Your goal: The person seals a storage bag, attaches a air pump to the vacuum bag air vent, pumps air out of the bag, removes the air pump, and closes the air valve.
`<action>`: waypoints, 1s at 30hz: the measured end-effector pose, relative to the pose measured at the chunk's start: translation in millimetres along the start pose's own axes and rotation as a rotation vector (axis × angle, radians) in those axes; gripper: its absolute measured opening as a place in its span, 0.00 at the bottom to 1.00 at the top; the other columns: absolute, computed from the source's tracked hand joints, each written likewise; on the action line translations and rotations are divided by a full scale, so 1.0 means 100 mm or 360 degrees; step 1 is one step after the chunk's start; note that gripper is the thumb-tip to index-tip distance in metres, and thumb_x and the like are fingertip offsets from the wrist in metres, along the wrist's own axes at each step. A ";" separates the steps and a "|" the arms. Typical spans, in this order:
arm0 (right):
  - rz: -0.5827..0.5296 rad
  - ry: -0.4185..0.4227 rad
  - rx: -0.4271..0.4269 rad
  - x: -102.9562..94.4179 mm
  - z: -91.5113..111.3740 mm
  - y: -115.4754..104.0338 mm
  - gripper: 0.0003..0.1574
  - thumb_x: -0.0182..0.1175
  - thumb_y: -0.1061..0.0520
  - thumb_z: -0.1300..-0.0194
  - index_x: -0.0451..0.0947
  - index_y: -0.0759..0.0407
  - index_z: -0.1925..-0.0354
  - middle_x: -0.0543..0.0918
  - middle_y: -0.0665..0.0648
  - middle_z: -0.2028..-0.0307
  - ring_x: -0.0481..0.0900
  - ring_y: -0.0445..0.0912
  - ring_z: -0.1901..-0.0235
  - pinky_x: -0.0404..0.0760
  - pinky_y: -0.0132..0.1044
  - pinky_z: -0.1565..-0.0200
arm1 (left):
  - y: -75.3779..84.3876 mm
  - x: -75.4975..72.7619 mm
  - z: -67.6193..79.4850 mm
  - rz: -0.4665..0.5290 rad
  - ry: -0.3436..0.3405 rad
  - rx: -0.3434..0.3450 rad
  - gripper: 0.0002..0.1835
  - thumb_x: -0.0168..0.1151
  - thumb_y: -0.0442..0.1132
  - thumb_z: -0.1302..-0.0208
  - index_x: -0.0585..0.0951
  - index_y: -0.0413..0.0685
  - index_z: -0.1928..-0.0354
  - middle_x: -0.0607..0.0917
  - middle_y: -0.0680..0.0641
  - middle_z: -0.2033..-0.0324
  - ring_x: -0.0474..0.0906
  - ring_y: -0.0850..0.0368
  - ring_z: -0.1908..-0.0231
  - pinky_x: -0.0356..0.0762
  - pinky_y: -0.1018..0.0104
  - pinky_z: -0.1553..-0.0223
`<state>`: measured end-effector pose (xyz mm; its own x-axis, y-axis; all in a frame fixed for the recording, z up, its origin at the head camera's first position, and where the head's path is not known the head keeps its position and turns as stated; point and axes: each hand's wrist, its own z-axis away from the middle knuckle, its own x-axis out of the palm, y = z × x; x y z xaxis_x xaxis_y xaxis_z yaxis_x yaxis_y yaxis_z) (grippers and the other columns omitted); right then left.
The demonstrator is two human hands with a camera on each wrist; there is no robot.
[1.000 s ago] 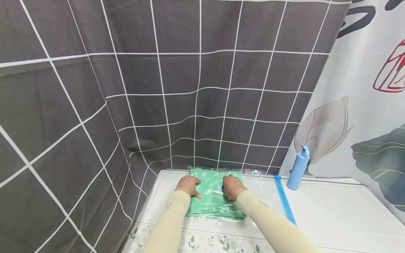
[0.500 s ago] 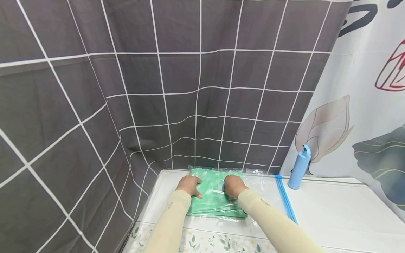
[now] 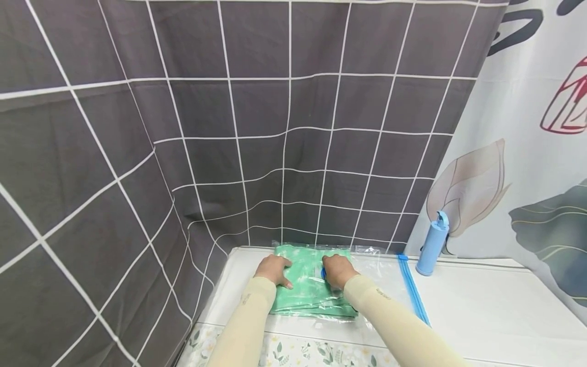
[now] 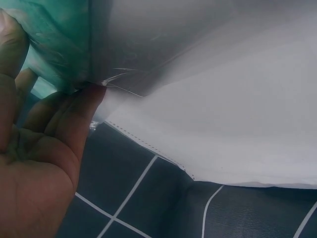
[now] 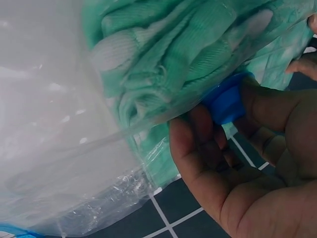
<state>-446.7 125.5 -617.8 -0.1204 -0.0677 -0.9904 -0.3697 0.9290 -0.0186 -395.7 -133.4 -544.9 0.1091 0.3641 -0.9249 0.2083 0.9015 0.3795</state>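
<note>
A clear plastic storage bag (image 3: 378,272) lies flat on the white table, with a folded green-and-white knitted garment (image 3: 300,285) inside its left part. My right hand (image 3: 338,272) pinches a round blue valve cap (image 5: 225,103) on the bag between thumb and fingers. In the right wrist view, ribbed folds of the garment show through the plastic beside that hand. My left hand (image 3: 272,270) rests at the bag's left edge, thumb spread over the top. Its fingers (image 4: 84,111) reach straight along the plastic edge in the left wrist view.
A blue zip strip (image 3: 412,290) closes off the bag's right end. Just beyond it stands a light blue hand pump (image 3: 433,250) near the back edge. Dark grid-patterned cloth (image 3: 302,153) rises behind and to the left. A floral cloth (image 3: 321,351) covers the table's front.
</note>
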 end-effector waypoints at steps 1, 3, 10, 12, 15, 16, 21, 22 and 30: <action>-0.0008 0.0000 -0.0007 0.00 0.00 0.00 0.12 0.77 0.60 0.36 0.82 0.54 0.60 0.86 0.57 0.72 0.90 0.57 0.66 0.95 0.56 0.59 | 0.07 -0.08 0.07 0.0018 -0.0006 -0.0010 0.43 0.93 0.46 0.61 0.91 0.51 0.35 0.90 0.38 0.32 0.83 0.30 0.27 0.78 0.34 0.20; -0.0032 -0.0021 0.0007 -0.01 0.00 0.00 0.12 0.76 0.59 0.36 0.83 0.55 0.58 0.87 0.57 0.72 0.91 0.57 0.65 0.95 0.56 0.57 | 0.10 -0.11 0.12 0.0003 0.0016 0.0008 0.43 0.93 0.48 0.59 0.91 0.51 0.34 0.91 0.39 0.32 0.83 0.30 0.27 0.79 0.34 0.21; -0.0127 -0.0154 0.0197 -0.06 -0.02 -0.01 0.25 0.71 0.44 0.29 0.84 0.65 0.52 0.88 0.60 0.69 0.92 0.59 0.61 0.96 0.56 0.49 | 0.21 -0.21 0.25 -0.0012 0.0013 -0.0006 0.41 0.92 0.44 0.57 0.91 0.48 0.34 0.91 0.37 0.32 0.83 0.30 0.27 0.79 0.36 0.20; -0.0108 -0.0152 0.0184 -0.07 -0.02 -0.02 0.23 0.72 0.44 0.27 0.84 0.64 0.56 0.87 0.59 0.70 0.92 0.59 0.62 0.96 0.56 0.50 | 0.20 -0.21 0.23 -0.0003 0.0008 -0.0014 0.41 0.92 0.45 0.57 0.91 0.48 0.34 0.90 0.37 0.32 0.83 0.30 0.26 0.78 0.36 0.19; -0.0077 -0.0157 0.0158 -0.10 -0.01 -0.06 0.19 0.72 0.47 0.26 0.83 0.63 0.58 0.86 0.59 0.70 0.92 0.59 0.62 0.97 0.56 0.51 | 0.18 -0.19 0.19 0.0006 0.0001 -0.0023 0.41 0.92 0.45 0.58 0.91 0.49 0.35 0.91 0.38 0.32 0.83 0.31 0.27 0.78 0.35 0.20; -0.0070 -0.0167 0.0153 -0.11 -0.01 -0.07 0.18 0.72 0.49 0.26 0.83 0.64 0.57 0.86 0.60 0.70 0.91 0.59 0.61 0.97 0.56 0.51 | 0.11 -0.12 0.13 -0.0015 0.0027 0.0007 0.41 0.92 0.47 0.58 0.92 0.51 0.35 0.92 0.40 0.33 0.84 0.31 0.28 0.80 0.35 0.22; -0.0020 -0.0198 0.0131 -0.15 0.03 -0.14 0.21 0.74 0.59 0.34 0.83 0.68 0.47 0.87 0.66 0.63 0.91 0.63 0.56 0.97 0.58 0.49 | -0.02 0.00 0.02 -0.0054 0.0054 0.0039 0.43 0.93 0.49 0.60 0.92 0.54 0.35 0.92 0.40 0.34 0.86 0.32 0.30 0.83 0.34 0.25; -0.0009 -0.0196 0.0123 -0.15 0.03 -0.15 0.23 0.75 0.61 0.36 0.83 0.68 0.45 0.87 0.67 0.62 0.91 0.64 0.55 0.96 0.59 0.48 | -0.03 0.00 0.03 -0.0044 0.0057 0.0042 0.43 0.93 0.49 0.60 0.92 0.54 0.35 0.92 0.40 0.34 0.86 0.31 0.31 0.83 0.34 0.25; 0.0037 -0.0091 -0.0002 -0.03 0.02 -0.08 0.24 0.81 0.59 0.40 0.83 0.58 0.47 0.87 0.63 0.65 0.89 0.60 0.58 0.96 0.58 0.53 | 0.21 -0.21 0.24 0.0000 0.0012 -0.0027 0.41 0.91 0.45 0.56 0.91 0.49 0.34 0.90 0.39 0.32 0.83 0.30 0.27 0.78 0.35 0.19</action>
<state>-441.2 119.1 -615.5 -0.0762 -0.0255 -0.9968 -0.3688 0.9295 0.0044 -370.5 -128.0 -516.8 0.1019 0.3658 -0.9251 0.1919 0.9053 0.3791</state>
